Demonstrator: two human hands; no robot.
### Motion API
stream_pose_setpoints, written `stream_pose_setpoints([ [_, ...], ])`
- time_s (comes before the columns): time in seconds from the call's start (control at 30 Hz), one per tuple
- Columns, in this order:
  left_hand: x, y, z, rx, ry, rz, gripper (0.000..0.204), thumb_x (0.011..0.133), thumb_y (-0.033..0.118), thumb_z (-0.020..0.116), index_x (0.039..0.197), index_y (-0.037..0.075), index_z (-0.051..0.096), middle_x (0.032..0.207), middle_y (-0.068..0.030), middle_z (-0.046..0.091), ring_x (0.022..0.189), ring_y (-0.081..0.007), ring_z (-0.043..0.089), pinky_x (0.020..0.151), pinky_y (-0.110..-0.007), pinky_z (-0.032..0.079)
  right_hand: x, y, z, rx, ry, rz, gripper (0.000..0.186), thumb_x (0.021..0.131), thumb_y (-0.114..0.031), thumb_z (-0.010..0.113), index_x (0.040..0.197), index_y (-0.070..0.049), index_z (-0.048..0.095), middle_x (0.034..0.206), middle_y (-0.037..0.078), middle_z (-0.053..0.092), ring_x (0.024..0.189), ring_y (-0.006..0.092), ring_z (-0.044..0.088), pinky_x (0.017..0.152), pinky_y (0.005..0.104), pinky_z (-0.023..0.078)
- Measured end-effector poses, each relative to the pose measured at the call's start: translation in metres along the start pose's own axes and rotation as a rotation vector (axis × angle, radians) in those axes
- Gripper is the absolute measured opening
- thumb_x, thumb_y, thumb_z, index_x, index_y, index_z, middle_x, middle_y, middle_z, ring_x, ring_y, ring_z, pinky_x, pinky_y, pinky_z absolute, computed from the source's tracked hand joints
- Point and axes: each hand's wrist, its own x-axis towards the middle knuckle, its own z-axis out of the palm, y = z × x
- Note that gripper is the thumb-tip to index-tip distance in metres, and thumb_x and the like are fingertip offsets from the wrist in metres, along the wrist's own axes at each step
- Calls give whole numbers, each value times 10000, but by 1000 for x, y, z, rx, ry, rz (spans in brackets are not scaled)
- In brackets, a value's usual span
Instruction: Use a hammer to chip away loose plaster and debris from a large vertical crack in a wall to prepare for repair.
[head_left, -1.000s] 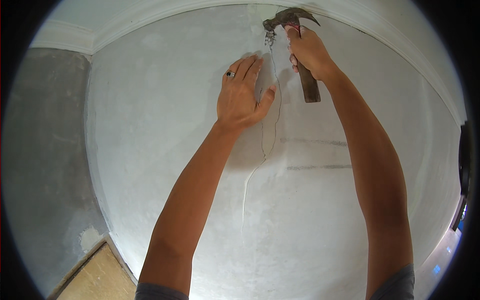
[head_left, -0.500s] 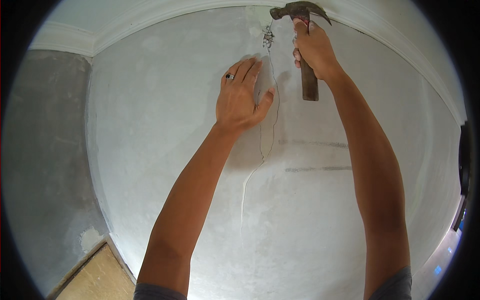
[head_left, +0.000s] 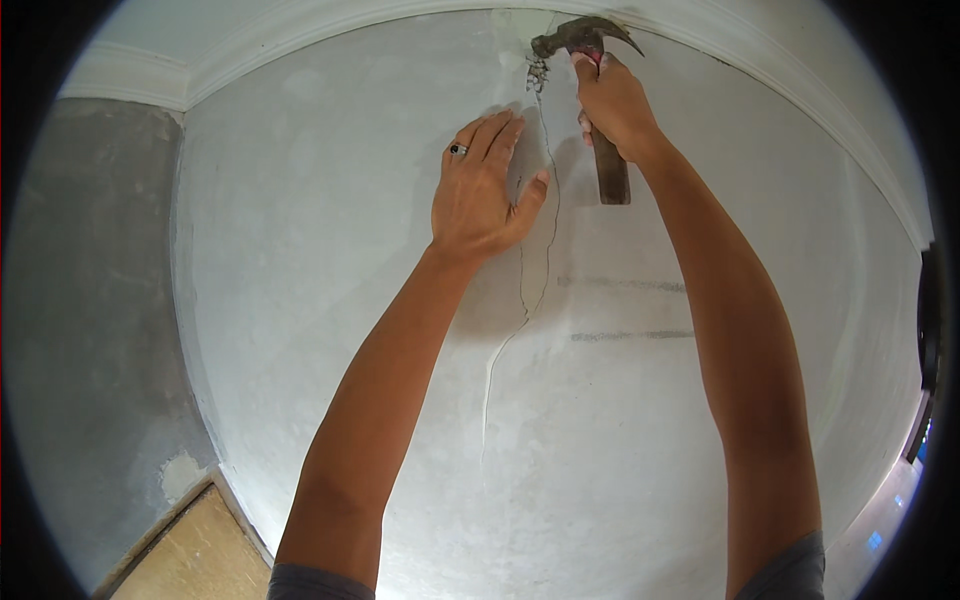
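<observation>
One dark metal claw hammer (head_left: 583, 38), likely head-heavy, best held low on its brown handle (head_left: 612, 175), is clamped in right hand (head_left: 618, 105), left hand (head_left: 484, 190) apart.

there are two hands (head_left: 482, 195), one hammer (head_left: 582, 38), one ring (head_left: 458, 150) and two grey streaks (head_left: 632, 335).

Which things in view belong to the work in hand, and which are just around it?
In use:
- hammer, gripped by the right hand
- left hand, spread beside the long crack
- broken patch by the hammer's head

Just around:
- white moulding above
- dark grey wall, left
- tan panel, lower left
</observation>
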Motion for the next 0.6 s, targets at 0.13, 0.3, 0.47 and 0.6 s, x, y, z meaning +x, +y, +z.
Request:
stream_pose_setpoints([
  [0.13,1,0,0,27,1,39,599,886,323,645,1365,-33,604,1454,-174,573,1348,-356,497,1087,-470,402,4,0,-9,137,-60,24,284,1059,-329,504,1000,-51,500,728,22,494,513,133,498,469,340,469],
  [0.3,0,0,-1,22,1,26,596,887,300,635,1383,-29,596,1453,-173,578,1337,-357,505,1055,-457,419,9,0,-9,250,-5,-25,286,1060,-332,504,988,-55,500,736,20,499,531,130,504,475,341,470],
  [0.47,0,-1,1,34,-18,25,608,876,347,651,1348,-34,609,1438,-182,576,1345,-355,497,1112,-481,389,8,-1,-8,150,-98,23,296,1061,-342,511,994,-54,503,735,18,498,530,129,505,470,339,467],
  [0.6,0,-1,1,-1,13,11,609,873,341,652,1347,-40,608,1440,-180,574,1348,-352,492,1108,-478,391,0,2,-4,133,29,-70,389,1044,-335,499,966,42,552,711,107,580,522,202,584,483,381,540],
])
